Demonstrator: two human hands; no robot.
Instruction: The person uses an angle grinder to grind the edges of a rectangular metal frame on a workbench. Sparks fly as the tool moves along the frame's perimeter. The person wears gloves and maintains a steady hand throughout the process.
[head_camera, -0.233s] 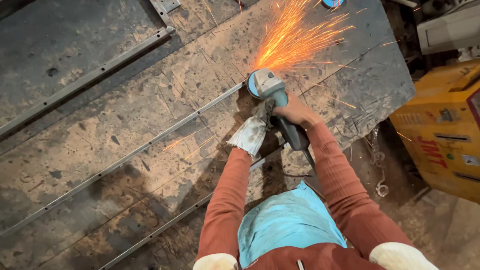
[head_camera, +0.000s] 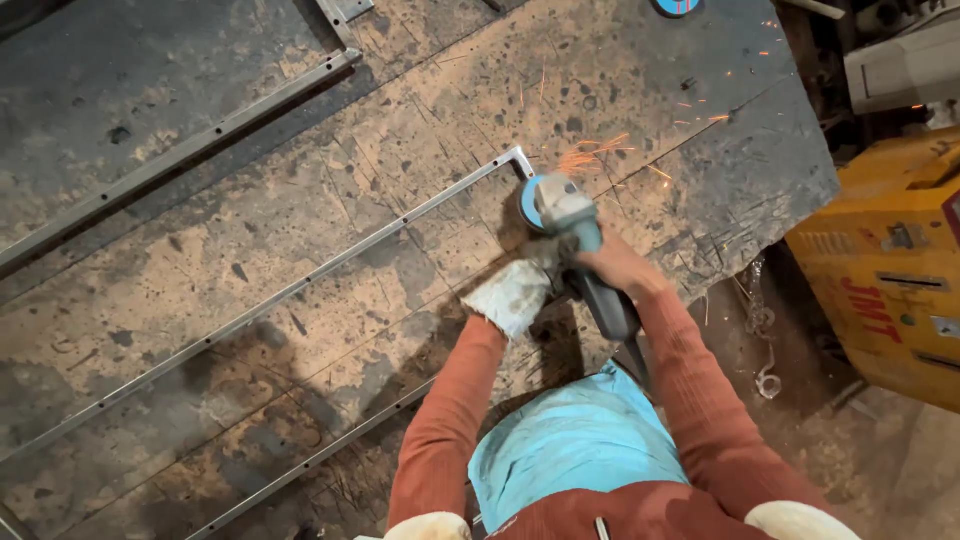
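Far left, top: a dark steel plate (head_camera: 120, 70) lies on the table (head_camera: 300, 230), w/ a long flat metal strip (head_camera: 170, 160) w/ small holes running diagonally along its lower edge. The table surface is worn, rust-brown w/ black pits & scratches.

Centre-left: a thin steel frame bar (head_camera: 270, 300) runs diagonally from lower left up to a square corner (head_camera: 518, 155) near the middle. A 2nd, parallel bar (head_camera: 310, 462) lies lower, toward the person, partly in shadow.

Centre: left hand (head_camera: 512, 292) in a dirty white work glove, fingers curled toward the front of the angle grinder (head_camera: 572, 240), gripping near its head; what exactly it clasps is hidden under the glove. Orange-red sleeve (head_camera: 440, 420) runs down to the bottom edge.

Just right of it: the grinder, blue-grey body, w/ its disc (head_camera: 530, 203) just beside the frame corner. A few orange sparks (head_camera: 600, 155) fly up & right across the table. Right hand (head_camera: 618, 268), bare, is clenched round the grinder's dark rear handle. Its sleeve, same orange-red, drops toward the lower right.

Bottom centre: a light blue cloth (head_camera: 580, 440) covers the person's front, between the 2 arms.

Top, right of centre: part of a round blue-red disc (head_camera: 678, 6) at the table's far edge.

Right: the table's edge is dark & ragged. Beyond it, a yellow machine casing (head_camera: 890, 270) stands on a dusty floor (head_camera: 800, 420), w/ a grey-white box (head_camera: 900, 65) above it.
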